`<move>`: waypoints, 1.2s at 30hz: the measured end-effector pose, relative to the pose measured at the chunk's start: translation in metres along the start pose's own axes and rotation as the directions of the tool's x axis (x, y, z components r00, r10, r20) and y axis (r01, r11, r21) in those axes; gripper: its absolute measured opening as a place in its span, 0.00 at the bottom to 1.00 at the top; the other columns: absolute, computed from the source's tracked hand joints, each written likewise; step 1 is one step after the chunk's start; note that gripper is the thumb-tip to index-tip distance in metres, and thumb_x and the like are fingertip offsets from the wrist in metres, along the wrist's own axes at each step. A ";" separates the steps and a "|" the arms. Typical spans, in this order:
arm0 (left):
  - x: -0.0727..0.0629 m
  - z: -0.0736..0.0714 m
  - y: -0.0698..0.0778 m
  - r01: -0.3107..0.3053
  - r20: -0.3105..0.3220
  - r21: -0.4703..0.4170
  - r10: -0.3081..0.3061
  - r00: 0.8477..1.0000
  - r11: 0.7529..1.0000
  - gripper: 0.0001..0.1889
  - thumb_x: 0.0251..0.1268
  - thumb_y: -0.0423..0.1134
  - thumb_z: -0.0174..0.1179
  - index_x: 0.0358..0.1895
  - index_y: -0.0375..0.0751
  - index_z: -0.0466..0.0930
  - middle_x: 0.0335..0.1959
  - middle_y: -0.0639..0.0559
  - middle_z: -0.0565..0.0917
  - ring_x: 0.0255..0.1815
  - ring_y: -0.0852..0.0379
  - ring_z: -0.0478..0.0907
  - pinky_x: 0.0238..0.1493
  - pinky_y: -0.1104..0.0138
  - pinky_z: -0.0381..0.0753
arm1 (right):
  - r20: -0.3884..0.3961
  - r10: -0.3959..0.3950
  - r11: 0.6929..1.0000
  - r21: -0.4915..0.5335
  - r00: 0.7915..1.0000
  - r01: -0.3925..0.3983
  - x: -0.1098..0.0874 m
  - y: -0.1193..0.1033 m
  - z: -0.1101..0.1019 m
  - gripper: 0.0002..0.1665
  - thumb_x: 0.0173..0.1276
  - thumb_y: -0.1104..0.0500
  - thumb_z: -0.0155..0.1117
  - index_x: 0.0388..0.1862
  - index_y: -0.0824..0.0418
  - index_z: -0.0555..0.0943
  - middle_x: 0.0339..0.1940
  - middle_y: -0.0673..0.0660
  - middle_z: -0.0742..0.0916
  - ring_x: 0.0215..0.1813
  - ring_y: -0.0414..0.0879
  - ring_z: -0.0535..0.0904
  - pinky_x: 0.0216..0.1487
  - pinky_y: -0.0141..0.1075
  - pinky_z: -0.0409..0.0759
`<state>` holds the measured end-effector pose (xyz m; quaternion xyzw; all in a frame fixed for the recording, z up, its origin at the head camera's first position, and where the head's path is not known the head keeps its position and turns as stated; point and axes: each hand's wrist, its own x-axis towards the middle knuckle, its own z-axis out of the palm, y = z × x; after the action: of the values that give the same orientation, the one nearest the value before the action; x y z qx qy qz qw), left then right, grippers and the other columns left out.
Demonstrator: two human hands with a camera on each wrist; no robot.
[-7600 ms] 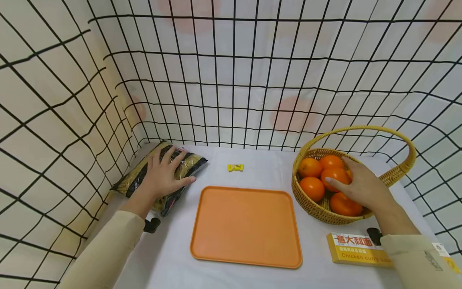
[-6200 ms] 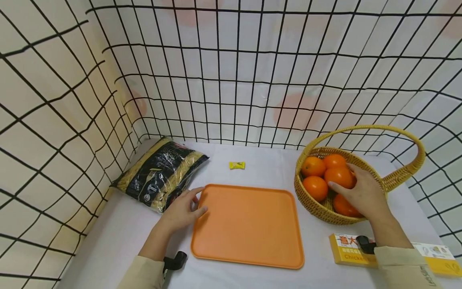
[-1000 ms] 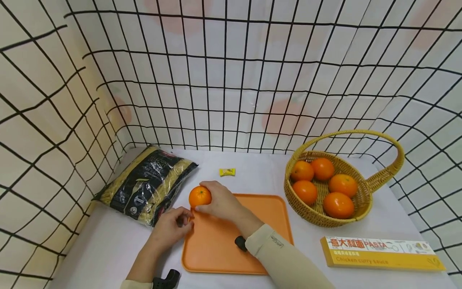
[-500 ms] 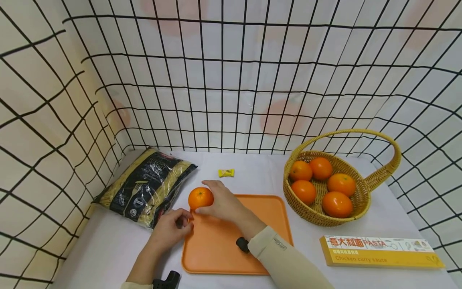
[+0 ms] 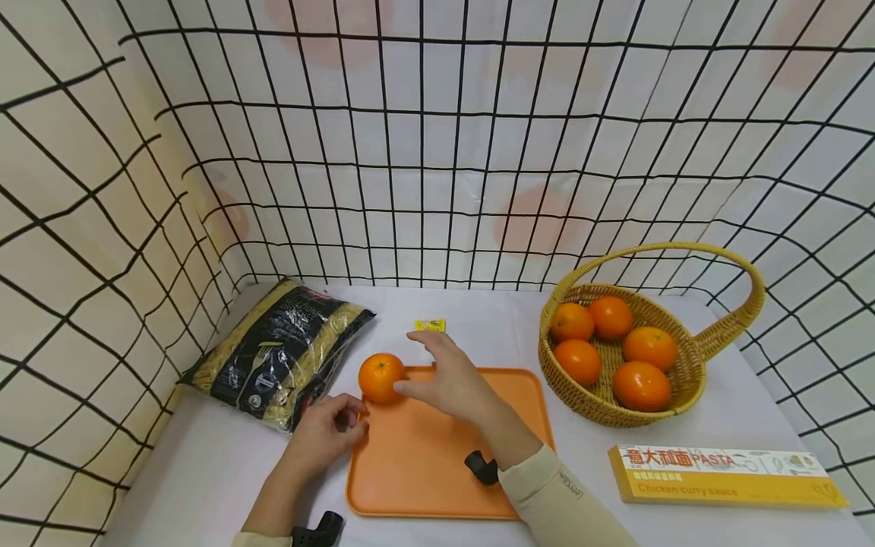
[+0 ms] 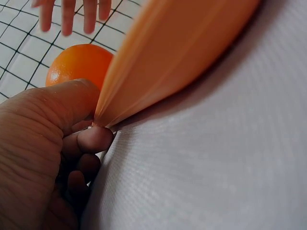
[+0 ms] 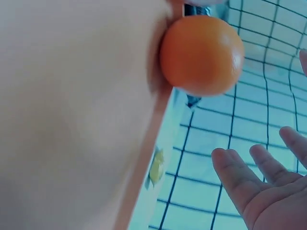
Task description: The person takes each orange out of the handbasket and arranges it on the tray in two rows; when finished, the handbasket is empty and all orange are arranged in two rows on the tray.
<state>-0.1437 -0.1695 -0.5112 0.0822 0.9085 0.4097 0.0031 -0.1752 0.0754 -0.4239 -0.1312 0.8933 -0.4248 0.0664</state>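
Observation:
An orange (image 5: 380, 376) rests in the far left corner of the orange rectangular tray (image 5: 417, 471). My right hand (image 5: 459, 384) is just to its right, fingers spread and thumb tip near the fruit. In the right wrist view, a gap shows between the orange (image 7: 201, 55) and those fingers (image 7: 240, 177). My left hand (image 5: 323, 431) is at the tray's left edge, below the orange in the head view. In the left wrist view, its thumb and curled index finger pinch the rim of the tray (image 6: 182, 43).
A black and gold pasta bag (image 5: 280, 353) lies left of the tray. Behind the tray is a small yellow wrapped candy (image 5: 431, 325). To the right stands a wicker basket (image 5: 595, 410) with several oranges, and a yellow pasta box (image 5: 728, 486) lies before it. Black wire mesh (image 5: 444, 167) encloses the table.
My right hand has carried an orange from the basket to the tray's corner, let it go and drawn back right. My left hand has moved from the pasta bag to the tray's edge.

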 end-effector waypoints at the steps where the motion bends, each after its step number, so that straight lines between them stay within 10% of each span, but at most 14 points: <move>1: 0.000 0.000 0.001 0.002 0.000 -0.003 -0.002 1.000 1.000 0.10 0.54 0.35 0.73 0.36 0.53 0.83 0.26 0.62 0.77 0.33 0.62 0.72 0.38 0.71 0.73 | -0.012 0.000 1.000 0.017 1.000 0.000 -0.003 0.002 -0.003 0.47 0.59 0.43 0.78 0.75 0.46 0.68 0.76 0.50 0.72 0.69 0.58 0.75 0.66 0.55 0.76; 36: 0.001 0.000 0.002 -0.007 -0.002 -0.002 0.007 1.000 1.000 0.10 0.55 0.34 0.73 0.35 0.52 0.83 0.26 0.60 0.77 0.34 0.63 0.70 0.39 0.71 0.71 | -0.296 0.015 0.987 -0.151 0.955 -0.062 -0.091 0.096 -0.118 0.42 0.63 0.46 0.76 0.72 0.57 0.71 0.65 0.61 0.80 0.65 0.60 0.80 0.63 0.55 0.79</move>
<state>-0.1446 -0.1680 -0.5097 0.0849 0.9077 0.4109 0.0011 -0.1327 0.2474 -0.4227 -0.0540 0.9265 -0.3659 -0.0694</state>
